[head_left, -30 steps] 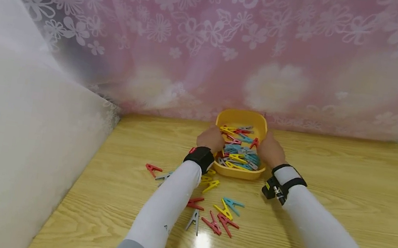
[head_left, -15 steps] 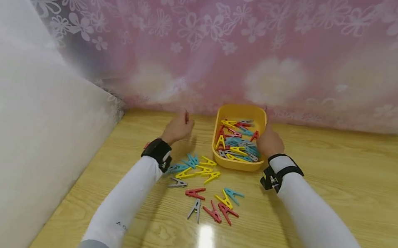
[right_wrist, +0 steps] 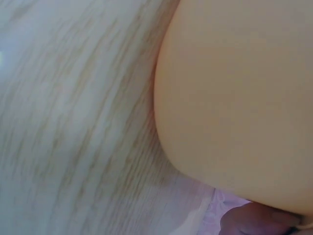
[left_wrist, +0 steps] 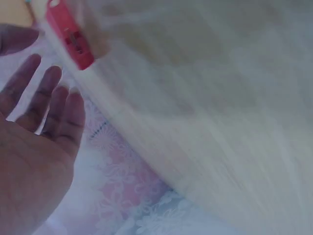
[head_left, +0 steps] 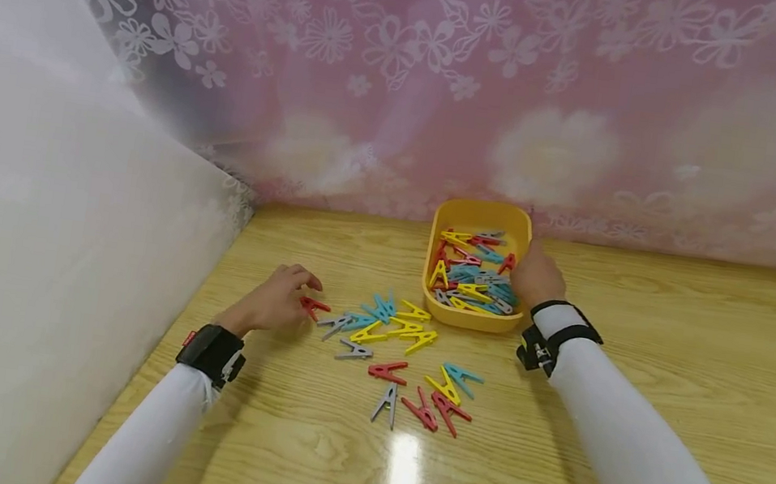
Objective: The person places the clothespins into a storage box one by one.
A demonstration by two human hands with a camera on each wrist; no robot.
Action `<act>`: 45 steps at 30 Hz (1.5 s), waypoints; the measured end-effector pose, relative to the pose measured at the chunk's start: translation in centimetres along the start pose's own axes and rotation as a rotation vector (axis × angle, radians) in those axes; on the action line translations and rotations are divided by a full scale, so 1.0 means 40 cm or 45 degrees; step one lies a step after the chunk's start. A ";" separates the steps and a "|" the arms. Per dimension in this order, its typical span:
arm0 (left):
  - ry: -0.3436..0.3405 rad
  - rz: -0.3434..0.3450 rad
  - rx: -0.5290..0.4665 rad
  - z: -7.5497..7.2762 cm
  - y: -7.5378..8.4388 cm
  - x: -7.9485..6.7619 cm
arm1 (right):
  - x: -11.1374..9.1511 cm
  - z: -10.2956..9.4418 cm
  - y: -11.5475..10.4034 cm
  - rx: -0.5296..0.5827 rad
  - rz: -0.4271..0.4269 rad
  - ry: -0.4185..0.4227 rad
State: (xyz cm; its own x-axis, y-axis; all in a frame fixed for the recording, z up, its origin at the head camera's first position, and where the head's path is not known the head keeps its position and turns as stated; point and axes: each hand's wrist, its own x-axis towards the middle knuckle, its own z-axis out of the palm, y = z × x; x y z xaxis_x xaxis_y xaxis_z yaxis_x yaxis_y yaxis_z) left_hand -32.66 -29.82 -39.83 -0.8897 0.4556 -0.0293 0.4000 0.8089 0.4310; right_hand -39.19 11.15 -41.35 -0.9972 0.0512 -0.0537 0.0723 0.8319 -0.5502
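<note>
My left hand is low over the table at the left, fingers spread and loosely bent, beside a red clothespin. In the left wrist view that red clothespin lies just off the fingertips, and nothing is between thumb and fingers. My right hand grips the right rim of a yellow plastic bin. Part of a finger shows at the bin's edge in the right wrist view. Red, yellow, blue and grey clothespins are heaped inside the bin.
Several loose clothespins in blue, yellow and grey lie left of and in front of the bin. More, red ones among them, lie nearer the table's middle. A pink flowered cloth hangs behind the wooden table; a white wall stands left.
My left hand has come out of the bin and moved left and nearer, to the red clothespin, its fingers now spread. A yellow clothespin shows in the bin where it was. My right hand stays at the rim.
</note>
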 end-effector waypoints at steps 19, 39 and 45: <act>-0.004 0.382 0.630 0.019 0.062 0.032 | -0.007 0.000 0.002 0.042 0.100 -0.010; 0.400 0.076 -0.414 -0.018 0.283 0.281 | -0.010 -0.028 0.021 0.178 0.115 -0.091; 0.298 0.060 -0.570 0.019 0.363 0.383 | -0.014 -0.030 0.035 0.373 0.108 -0.007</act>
State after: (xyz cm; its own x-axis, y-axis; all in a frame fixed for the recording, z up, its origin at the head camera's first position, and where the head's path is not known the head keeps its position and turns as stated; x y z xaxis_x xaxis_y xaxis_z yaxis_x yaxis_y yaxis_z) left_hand -40.32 -10.81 -34.71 -0.9191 0.3506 0.1801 0.3526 0.5273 0.7731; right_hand -38.55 12.95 -41.09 -0.9873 0.1104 -0.1138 0.1581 0.6299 -0.7604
